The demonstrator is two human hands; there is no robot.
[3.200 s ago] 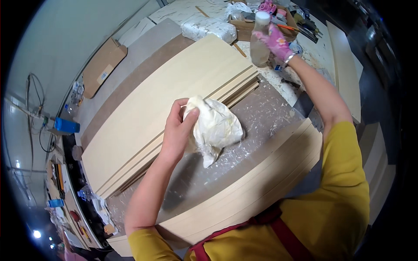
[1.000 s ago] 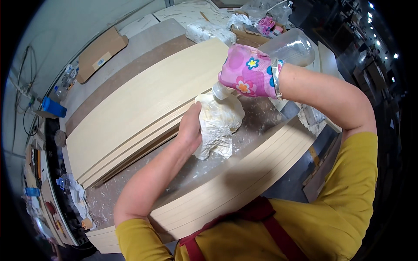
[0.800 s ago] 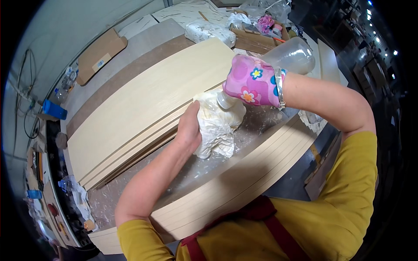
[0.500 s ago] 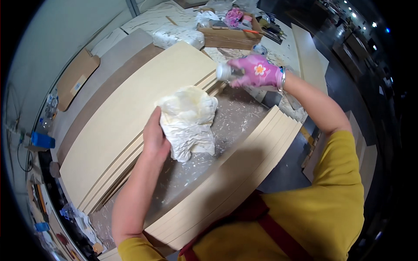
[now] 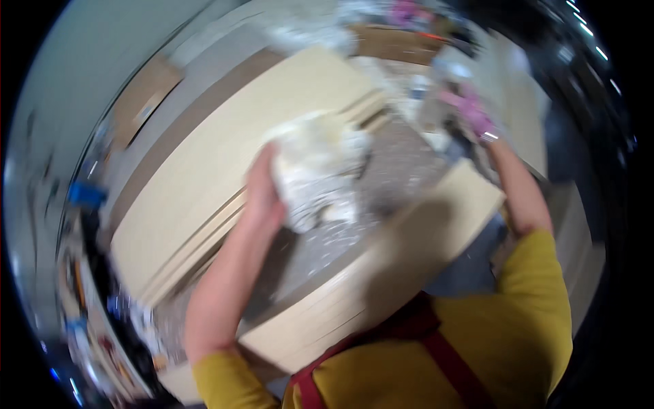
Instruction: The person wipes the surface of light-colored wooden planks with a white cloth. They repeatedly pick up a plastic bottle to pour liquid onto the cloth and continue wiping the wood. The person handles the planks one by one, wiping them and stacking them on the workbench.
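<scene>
Nearest the camera are the person's yellow sleeves and a red apron strap (image 5: 446,358), both forearms reaching up from the lower edge over a long workbench (image 5: 402,153) whose grey, white-smeared surface shows between stacks of wood. The whole view is smeared by motion, so fine detail is lost. Along the near edge of the bench lies a pale wooden board (image 5: 381,266), running from lower left to upper right, with the person's shadow falling across it. Beyond it, the left hand (image 5: 262,198) is bare and closed on the left side of a crumpled white rag (image 5: 317,174), fingers curled into the cloth; the rag rests partly on the grey strip of the bench and partly against the edge of a stack of pale boards (image 5: 225,170) that lies along the far side, its layered edges stepped toward the person. Further out, toward the right end of the bench, the right hand (image 5: 470,116) wears a pink flowered glove and is well apart from the rag; blur hides whether it is open or gripping anything. At the far end sit blurred white and brown items that cannot be identified.
</scene>
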